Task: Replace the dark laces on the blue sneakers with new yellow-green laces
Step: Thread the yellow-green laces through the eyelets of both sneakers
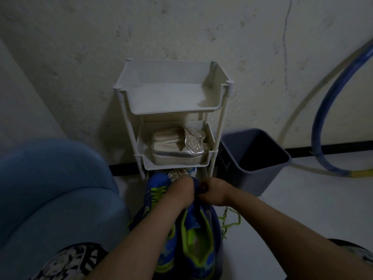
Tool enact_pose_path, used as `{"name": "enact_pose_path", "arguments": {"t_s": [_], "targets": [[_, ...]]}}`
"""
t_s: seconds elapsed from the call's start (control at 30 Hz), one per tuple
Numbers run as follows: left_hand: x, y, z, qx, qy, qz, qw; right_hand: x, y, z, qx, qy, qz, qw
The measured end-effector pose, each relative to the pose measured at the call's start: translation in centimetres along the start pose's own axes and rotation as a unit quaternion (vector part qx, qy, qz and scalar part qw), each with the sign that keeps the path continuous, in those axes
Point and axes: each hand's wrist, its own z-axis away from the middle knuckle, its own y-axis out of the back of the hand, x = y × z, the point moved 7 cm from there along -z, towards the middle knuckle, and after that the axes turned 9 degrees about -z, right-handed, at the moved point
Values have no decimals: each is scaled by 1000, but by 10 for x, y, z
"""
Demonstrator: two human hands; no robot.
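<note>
We have our left hand (181, 191) and right hand (215, 194) both curled on the front of 1 blue sneaker (198, 239) on the floor; its yellow-green lace (232, 225), limp and light, is best pinched near its stiff tip

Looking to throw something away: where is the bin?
In the head view the grey bin stands right of centre, just right of the white shelf rack and beyond the right hand.

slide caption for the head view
Left hand and right hand grip a blue sneaker before a white plastic shelf rack.
</note>
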Motion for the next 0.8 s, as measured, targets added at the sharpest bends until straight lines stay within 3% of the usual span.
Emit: {"name": "enact_pose_path", "arguments": {"t_s": [0.13,0.27,0.4,0.53,0.63,0.7,0.8], "targets": [[-21,20,-2,-3,21,6,1000,1,-6,2,-34,0,18,999],[-29,22,-1,-48,19,25,998,-7,-6,5,1,-4,-56,998],[-39,18,0,-70,28,-4,997,-6,-14,4,-25,-10,-10,1000],[-63,57,7,-1,100,-25,995,-4,-10,1,-29,-18,-9,999],[-89,85,6,85,172,62,979,-3,-12,0,-35,-22,-18,999],[-94,81,7,96,187,288,934,-5,-14,-2,-36,-20,-20,999],[-64,64,14,46,162,606,777,-9,-16,-5,-44,-14,-5,999]]}}
